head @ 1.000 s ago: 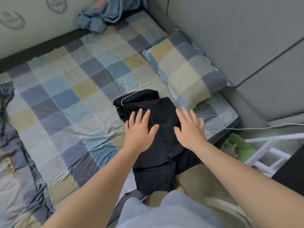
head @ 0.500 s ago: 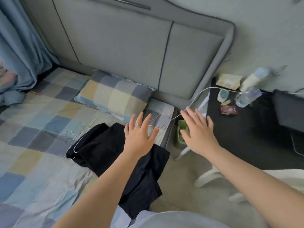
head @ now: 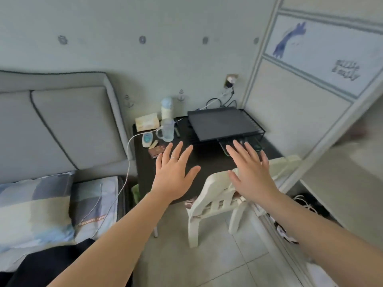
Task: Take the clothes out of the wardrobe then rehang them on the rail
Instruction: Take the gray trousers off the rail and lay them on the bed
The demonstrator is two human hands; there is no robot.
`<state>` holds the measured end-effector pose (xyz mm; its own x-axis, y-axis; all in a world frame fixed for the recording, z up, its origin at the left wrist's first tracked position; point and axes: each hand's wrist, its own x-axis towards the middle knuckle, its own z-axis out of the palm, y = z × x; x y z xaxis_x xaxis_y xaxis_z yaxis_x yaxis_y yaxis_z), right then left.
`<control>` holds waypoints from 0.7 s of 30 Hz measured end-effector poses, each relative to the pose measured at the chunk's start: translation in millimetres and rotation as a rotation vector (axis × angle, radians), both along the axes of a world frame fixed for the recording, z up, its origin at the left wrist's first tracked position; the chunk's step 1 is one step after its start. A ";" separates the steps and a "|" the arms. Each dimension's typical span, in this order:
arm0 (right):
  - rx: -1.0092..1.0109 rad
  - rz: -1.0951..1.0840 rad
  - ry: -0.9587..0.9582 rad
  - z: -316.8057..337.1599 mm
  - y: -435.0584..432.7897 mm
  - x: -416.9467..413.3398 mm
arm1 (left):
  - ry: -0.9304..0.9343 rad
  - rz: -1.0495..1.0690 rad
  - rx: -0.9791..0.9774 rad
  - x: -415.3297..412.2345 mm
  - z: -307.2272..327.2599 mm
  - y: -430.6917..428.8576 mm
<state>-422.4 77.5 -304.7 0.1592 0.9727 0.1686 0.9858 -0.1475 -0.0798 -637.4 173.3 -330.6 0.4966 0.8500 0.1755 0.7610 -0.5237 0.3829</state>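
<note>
Both hands (head: 174, 175) (head: 251, 172) spread, empty

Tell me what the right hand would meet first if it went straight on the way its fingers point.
Probably the black wire rack on the dark table: the right hand points at it, though depth is unclear.

Black bedside table (head: 209, 162), square-topped, beside grey padded headboard. On top: black wire-sided rack (head: 226, 123) at back right; clear plastic mug (head: 166, 129); white bottle with pale blue cap (head: 166, 107); beige tissue box (head: 146, 121); small white-and-blue device (head: 147, 139), possibly a monitor, blurred. Bed (head: 97, 195) at left: checked pillow (head: 33, 206); black garment (head: 47, 264) at near edge.
</note>
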 end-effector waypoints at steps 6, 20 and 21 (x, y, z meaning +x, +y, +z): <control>0.053 -0.192 -0.041 32.5 -74.5 156.3 | -0.025 -0.265 0.096 179.4 35.9 -22.7; 0.302 -0.606 -0.372 195.9 -226.0 378.2 | -0.352 -0.836 0.359 513.8 191.8 -93.2; 0.320 -0.626 -0.417 210.7 -233.6 386.2 | -0.387 -0.865 0.382 532.9 205.4 -97.4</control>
